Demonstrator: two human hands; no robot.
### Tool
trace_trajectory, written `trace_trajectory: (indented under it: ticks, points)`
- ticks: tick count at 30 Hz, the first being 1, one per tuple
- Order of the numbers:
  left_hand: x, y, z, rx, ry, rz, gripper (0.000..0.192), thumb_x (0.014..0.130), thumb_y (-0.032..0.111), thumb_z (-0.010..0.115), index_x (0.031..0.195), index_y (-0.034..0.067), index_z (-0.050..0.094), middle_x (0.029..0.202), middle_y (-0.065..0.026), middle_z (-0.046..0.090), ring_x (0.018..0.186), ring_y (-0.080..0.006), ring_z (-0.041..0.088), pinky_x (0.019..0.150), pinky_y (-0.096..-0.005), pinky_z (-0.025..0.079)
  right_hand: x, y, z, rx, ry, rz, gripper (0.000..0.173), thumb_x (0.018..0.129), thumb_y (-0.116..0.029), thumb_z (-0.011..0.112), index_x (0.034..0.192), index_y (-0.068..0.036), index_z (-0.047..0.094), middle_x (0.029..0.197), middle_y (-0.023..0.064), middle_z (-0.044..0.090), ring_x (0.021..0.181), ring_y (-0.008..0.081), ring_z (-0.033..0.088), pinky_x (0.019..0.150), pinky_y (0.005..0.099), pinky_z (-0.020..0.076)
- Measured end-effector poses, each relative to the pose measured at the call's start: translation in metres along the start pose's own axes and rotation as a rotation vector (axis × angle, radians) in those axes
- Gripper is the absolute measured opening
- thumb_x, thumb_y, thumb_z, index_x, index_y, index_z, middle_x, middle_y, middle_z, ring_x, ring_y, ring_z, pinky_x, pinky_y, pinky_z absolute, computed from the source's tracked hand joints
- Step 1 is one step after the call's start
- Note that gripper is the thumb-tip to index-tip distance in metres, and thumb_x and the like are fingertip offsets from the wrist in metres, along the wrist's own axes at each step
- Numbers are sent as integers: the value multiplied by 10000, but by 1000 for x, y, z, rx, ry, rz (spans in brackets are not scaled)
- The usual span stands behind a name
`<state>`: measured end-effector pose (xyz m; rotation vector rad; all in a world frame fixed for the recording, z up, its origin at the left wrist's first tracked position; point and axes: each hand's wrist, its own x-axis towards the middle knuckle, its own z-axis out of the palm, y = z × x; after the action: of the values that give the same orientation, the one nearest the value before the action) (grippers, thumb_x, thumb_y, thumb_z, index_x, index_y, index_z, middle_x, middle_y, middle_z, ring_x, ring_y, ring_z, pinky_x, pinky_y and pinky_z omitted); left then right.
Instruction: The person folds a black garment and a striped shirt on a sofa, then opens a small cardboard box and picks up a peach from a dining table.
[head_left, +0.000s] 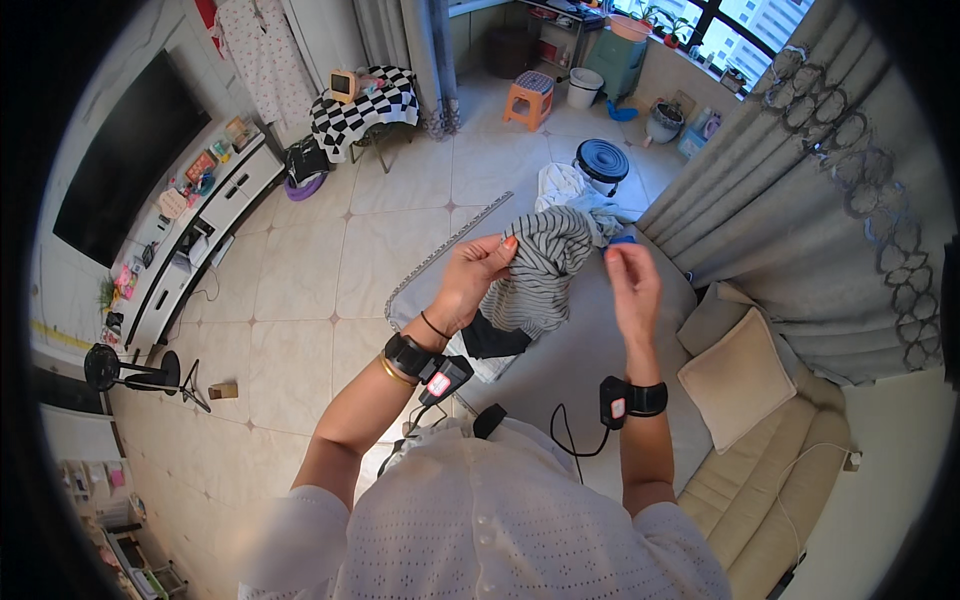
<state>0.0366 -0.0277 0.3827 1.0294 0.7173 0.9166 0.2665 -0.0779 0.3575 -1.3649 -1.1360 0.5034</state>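
My left hand (480, 274) pinches a grey-and-black striped cloth garment (544, 270) between thumb and fingers, and the garment hangs bunched. On its right, my right hand (634, 274) has its thumb and fingertips together at a small blue thing (621, 241), mostly covered; whether it is part of a garment I cannot tell. Below the striped garment lies a folded black cloth (491, 337) on white fabric (491, 367). Beyond the hands, white clothing (561, 184) and light blue clothing (600, 210) lie heaped at the far end of the grey sofa seat (592, 352).
A lidded bucket with a coiled blue top (602, 160) stands past the sofa's far end. Cushions (739, 379) rest against the backrest at right, beside grey curtains (795, 217). Tiled floor (292, 285) and a white TV cabinet (202, 232) are at left. Black cables hang from wrist-worn devices.
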Motion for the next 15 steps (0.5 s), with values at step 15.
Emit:
trace_trajectory:
  ticks: [15]
  points:
    - [-8, -4, -43, 1039, 193, 186, 205, 880, 192, 635, 924, -8, 641, 749, -73, 612, 685, -148, 524, 664, -292, 456, 36, -56, 33, 381, -441, 134, 199, 926, -180, 582, 807, -23, 557, 721, -76, 458, 690, 26, 388, 637, 178, 318]
